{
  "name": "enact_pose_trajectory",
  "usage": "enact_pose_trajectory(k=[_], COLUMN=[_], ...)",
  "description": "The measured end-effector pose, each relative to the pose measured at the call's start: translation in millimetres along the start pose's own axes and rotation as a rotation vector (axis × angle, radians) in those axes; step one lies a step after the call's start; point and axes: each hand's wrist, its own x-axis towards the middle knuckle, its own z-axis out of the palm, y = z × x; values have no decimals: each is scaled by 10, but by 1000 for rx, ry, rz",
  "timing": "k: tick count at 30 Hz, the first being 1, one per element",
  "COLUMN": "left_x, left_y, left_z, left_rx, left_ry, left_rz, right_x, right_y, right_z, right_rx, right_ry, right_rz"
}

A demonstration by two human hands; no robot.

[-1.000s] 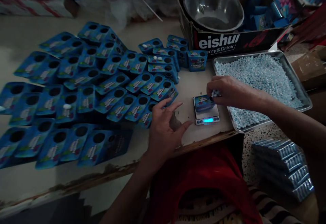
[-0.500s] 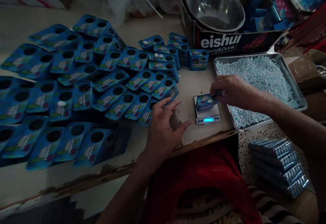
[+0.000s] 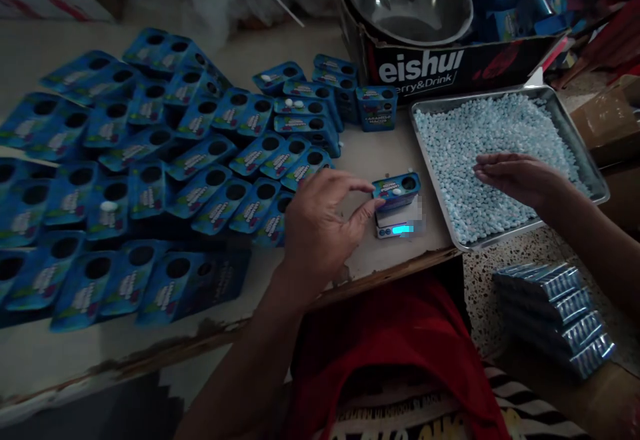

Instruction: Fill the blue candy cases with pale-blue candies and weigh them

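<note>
A small blue candy box [image 3: 400, 195] sits on a small digital scale [image 3: 389, 227] with a lit display. One white candy rests on its top beside the dark round hole. My left hand [image 3: 320, 227] pinches the box's left end between thumb and forefinger. Over a metal tray [image 3: 453, 230] of pale blue and white candies [image 3: 465, 133], my right hand [image 3: 507, 173] reaches in from the right. Its fingers are straight and close together, with nothing visible in them.
Many similar blue boxes [image 3: 193, 160] crowd the table to the left, a few with white candies on top. A steel bowl [image 3: 410, 0] rests on a black carton [image 3: 370, 70] behind the tray. Stacked silvery-blue packs [image 3: 555, 313] stand low at the right.
My right hand has left the box and moved right over the tray. My left hand has come in to the box's left end. The camera view has shifted slightly.
</note>
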Motion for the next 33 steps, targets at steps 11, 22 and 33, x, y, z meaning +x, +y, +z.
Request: enact_pose_trajectory(k=[11,22,33], left_x=[256,378,110], left_y=[-29,187,204], left_z=[293,388,-69], left_rx=[107,102,118], left_ry=[-108,-151,34], left_rz=[-14,-123,-110], right_x=[29,80,36], right_y=[145,125,-317], right_z=[92,-88,490], right_rx=[-257,-313,-693], right_ry=[-310,-289,-444], right_rz=[-111,-185,-369])
